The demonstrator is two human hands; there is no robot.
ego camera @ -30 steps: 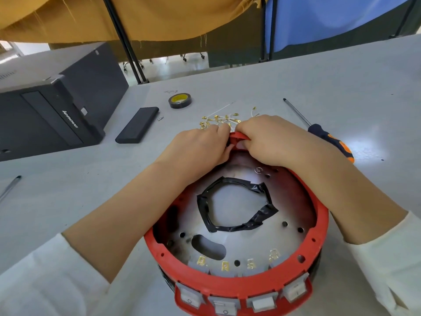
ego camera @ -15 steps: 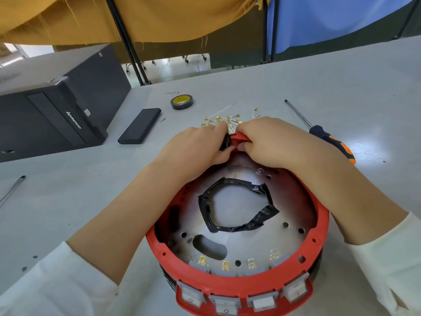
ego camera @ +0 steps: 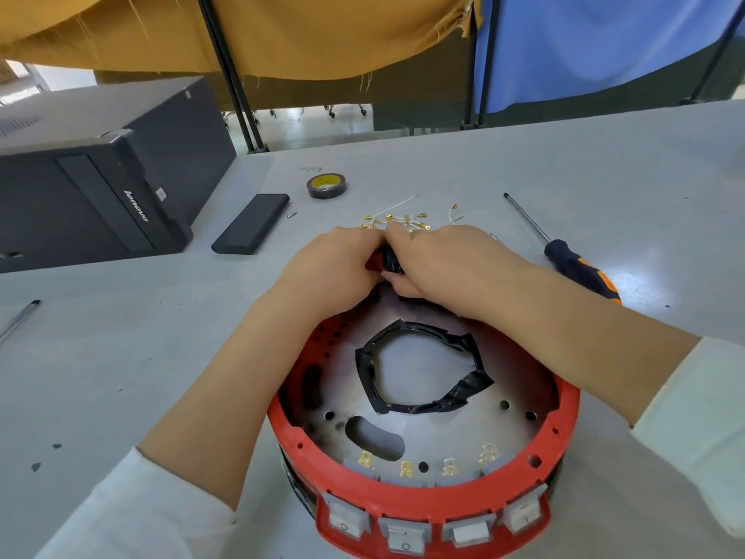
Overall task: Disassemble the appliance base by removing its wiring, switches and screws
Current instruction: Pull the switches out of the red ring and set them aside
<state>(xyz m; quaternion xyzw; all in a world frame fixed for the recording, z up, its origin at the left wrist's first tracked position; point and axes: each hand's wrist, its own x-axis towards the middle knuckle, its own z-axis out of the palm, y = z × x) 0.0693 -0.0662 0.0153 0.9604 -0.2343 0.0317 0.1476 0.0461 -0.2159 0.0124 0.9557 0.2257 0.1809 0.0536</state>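
The round red appliance base (ego camera: 423,506) lies on the grey table (ego camera: 121,336) with its metal floor up. A loop of black tape (ego camera: 419,369) sits on that floor. Several grey rocker switches (ego camera: 467,532) line the near rim, their brass terminals (ego camera: 407,469) showing inside. At the far rim my left hand (ego camera: 334,272) and my right hand (ego camera: 447,268) meet, fingers curled round a small black part (ego camera: 390,260) beside a red tab; most of it is hidden by the fingers.
Loose wires with brass connectors (ego camera: 399,221) lie just beyond my hands. A screwdriver (ego camera: 572,264) lies to the right, a tape roll (ego camera: 326,185) and a black bar (ego camera: 252,223) at the back left, a black computer case (ego camera: 92,199) at the far left.
A black part has come up between my fingers at the far rim, where mostly the red tab showed before. Both hands stay at the same spot.
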